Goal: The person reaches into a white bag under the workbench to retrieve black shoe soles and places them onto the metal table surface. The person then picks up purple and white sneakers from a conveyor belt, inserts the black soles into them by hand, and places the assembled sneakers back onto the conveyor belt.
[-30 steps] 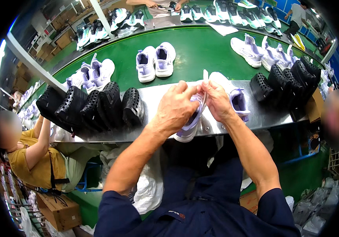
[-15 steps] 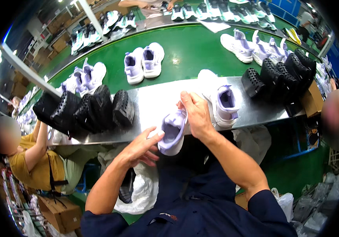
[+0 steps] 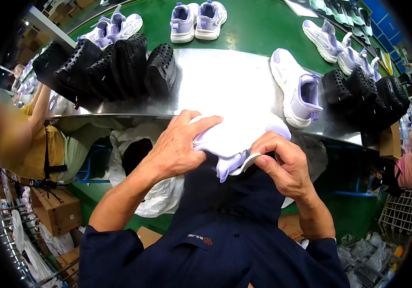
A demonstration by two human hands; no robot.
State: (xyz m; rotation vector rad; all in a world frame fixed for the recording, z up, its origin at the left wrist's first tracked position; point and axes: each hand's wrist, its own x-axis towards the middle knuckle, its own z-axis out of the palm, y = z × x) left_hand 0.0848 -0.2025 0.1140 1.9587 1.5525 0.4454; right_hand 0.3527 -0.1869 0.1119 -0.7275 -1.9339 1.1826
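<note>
A white sneaker with lavender trim [image 3: 237, 137] is held over the bench's near edge, tilted on its side. My left hand [image 3: 179, 146] grips one end of it, with the thumb and fingers on either side. On its other side my right hand [image 3: 282, 161] pinches a pale flap between thumb and fingers. Whether that flap is the tongue or a loose piece, I cannot tell. A matching sneaker [image 3: 299, 91] rests on the metal bench [image 3: 225, 72] just beyond my right hand.
Black perforated shoe-shaped forms [image 3: 160, 69] line the bench at left, with more [image 3: 364, 93] at right. On the green belt [image 3: 254, 33] stand a pair of sneakers [image 3: 199, 21] and others to both sides. A person in yellow [image 3: 57, 149] sits at left. White bags [image 3: 160, 197] hang below the bench.
The sneaker in my hands has turned from opening-up onto its side. My left hand has closed on it, and my right hand now pinches the pale flap. The view has tilted downward.
</note>
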